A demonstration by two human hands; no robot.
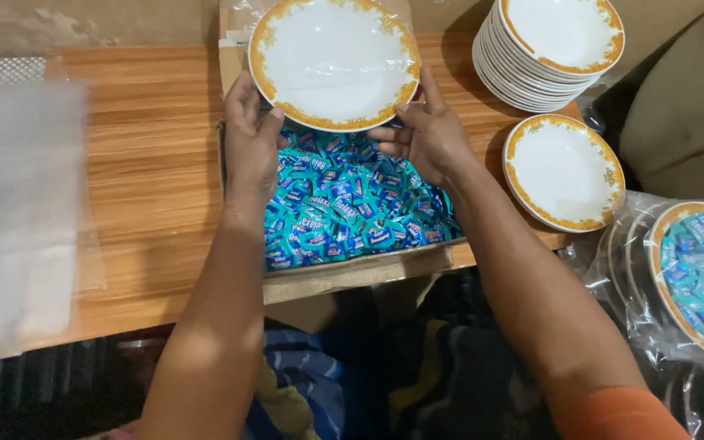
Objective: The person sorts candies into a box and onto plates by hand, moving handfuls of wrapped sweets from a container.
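Wooden table, plate face-up between hands

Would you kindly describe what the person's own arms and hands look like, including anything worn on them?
Both forearms are bare, and the left hand and right hand wear no gloves. No rings, watch or bracelets show on either. The only clothing visible on the arms is an orange sleeve on the right upper arm at the bottom edge of the picture. No sleeve shows on the left arm.

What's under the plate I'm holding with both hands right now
Under the plate, held by the left hand and right hand, lie blue wrapped candies in a cardboard box. The plate hides the box's far end.
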